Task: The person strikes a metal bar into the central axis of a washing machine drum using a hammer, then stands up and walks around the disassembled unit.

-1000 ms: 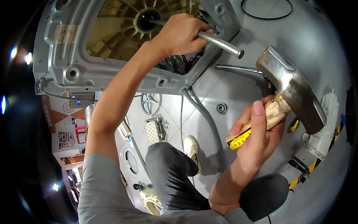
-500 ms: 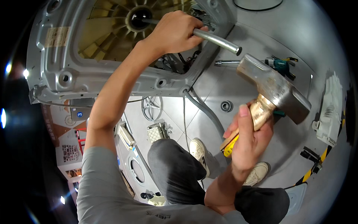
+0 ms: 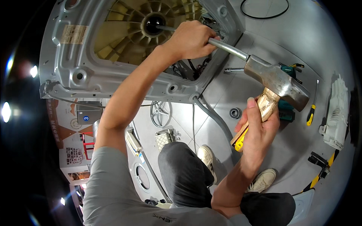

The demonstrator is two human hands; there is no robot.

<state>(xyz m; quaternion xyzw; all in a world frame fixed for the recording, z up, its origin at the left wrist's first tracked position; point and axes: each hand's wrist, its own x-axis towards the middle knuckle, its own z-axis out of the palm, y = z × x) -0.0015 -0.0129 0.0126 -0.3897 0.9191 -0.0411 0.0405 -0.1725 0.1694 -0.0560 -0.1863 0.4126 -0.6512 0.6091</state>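
Observation:
My left hand (image 3: pixel 192 40) is closed around a metal rod (image 3: pixel 230 49). The rod's far end reaches into the dark round hub (image 3: pixel 154 24) of a yellowish ribbed drum (image 3: pixel 124 49), inside an opened grey washing machine cabinet (image 3: pixel 124 84). Gripped in my right hand (image 3: pixel 260 132) is a hammer (image 3: pixel 279 81) with a heavy steel head and a wooden handle bearing a yellow label. One face of the hammer head meets the rod's near end, or is very close to it; I cannot tell exact contact.
On the grey floor lie a bearing ring (image 3: pixel 235 113), a pulley wheel (image 3: pixel 161 114), a screwdriver (image 3: pixel 311 113), a green power tool (image 3: pixel 288 71), a black belt (image 3: pixel 264 17) and a white plastic housing (image 3: pixel 336 115). A grey hose (image 3: pixel 213 116) hangs from the cabinet near my feet.
The hammer head has come up against or close to the rod's end, from a small gap before. The whole view has shifted, so the cabinet appears farther right and lower.

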